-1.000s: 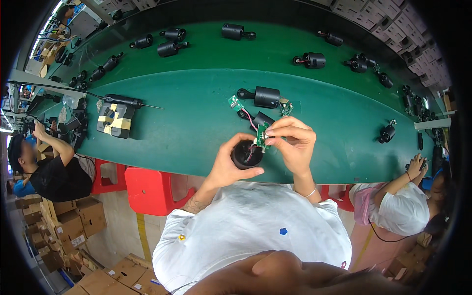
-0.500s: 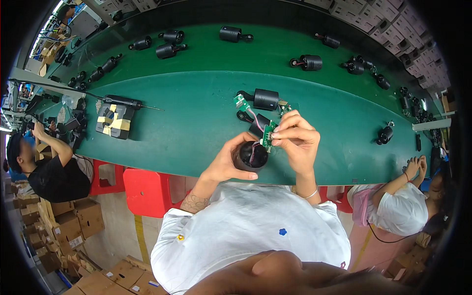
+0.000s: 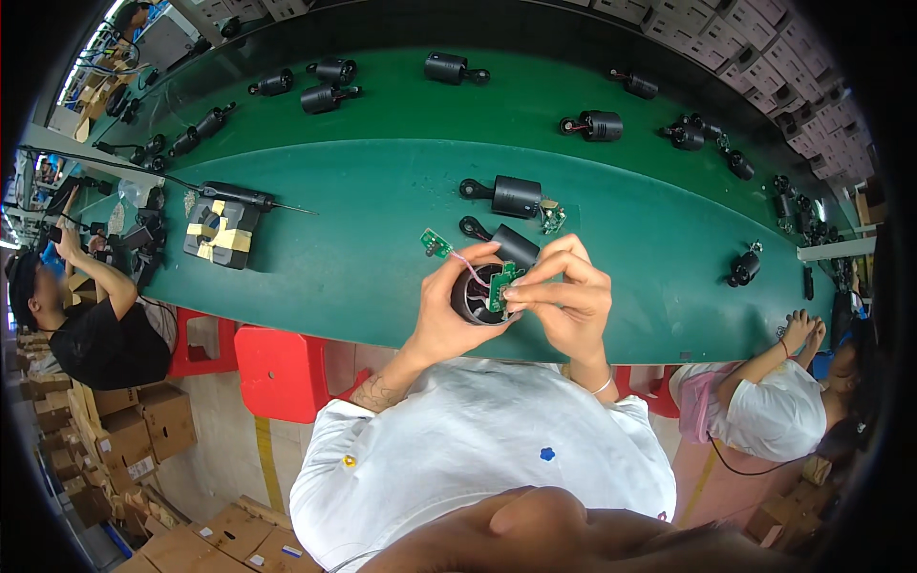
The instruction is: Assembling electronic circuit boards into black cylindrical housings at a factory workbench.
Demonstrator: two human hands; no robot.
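My left hand (image 3: pixel 447 313) is wrapped round a black cylindrical housing (image 3: pixel 470 307), its open end facing up. Between the thumb and fingers of my right hand (image 3: pixel 565 291) is a green circuit board (image 3: pixel 498 288), held at the housing's mouth. Pinkish wires (image 3: pixel 470 266) run from there to a smaller green board (image 3: pixel 436 243), which hangs out past my left fingers. Just beyond my hands lie two more black cylindrical units, one nearer (image 3: pixel 516 245) and one farther (image 3: pixel 517 196). Beside the farther one sits a loose-looking green board (image 3: pixel 553 217).
A power screwdriver (image 3: pixel 237 195) lies by a black block with yellow tape (image 3: pixel 218 234) on the green table (image 3: pixel 334 277). Several black units (image 3: pixel 600 126) rest on the green strip behind. Co-workers sit left (image 3: pixel 105 329) and right (image 3: pixel 778 396). A red stool (image 3: pixel 279 372) stands at the near edge.
My right hand has brought the circuit board left and down to the housing's mouth. The smaller board has swung left and lower. My left hand has tilted the housing and shifted slightly left.
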